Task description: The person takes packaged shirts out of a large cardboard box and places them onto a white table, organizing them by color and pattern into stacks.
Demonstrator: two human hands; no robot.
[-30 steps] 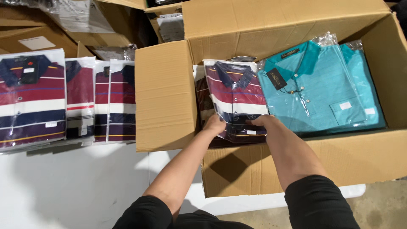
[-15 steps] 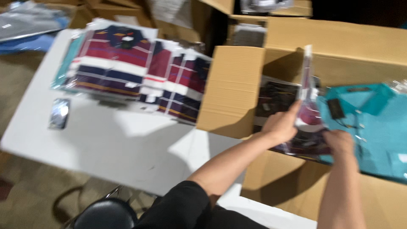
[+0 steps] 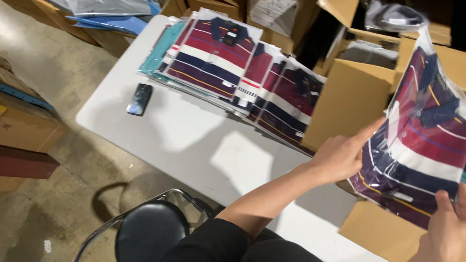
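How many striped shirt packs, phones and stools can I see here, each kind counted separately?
Striped shirt packs showing on the table: 3
Held striped pack, between left hand and right hand: 1
Phone: 1
Stool: 1
Total: 6

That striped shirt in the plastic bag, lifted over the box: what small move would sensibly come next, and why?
Probably swing the bagged striped shirt leftward toward the pile of bagged shirts on the white table. The left hand and right hand hold it clear above the cardboard box, and matching striped packs already lie fanned out there.
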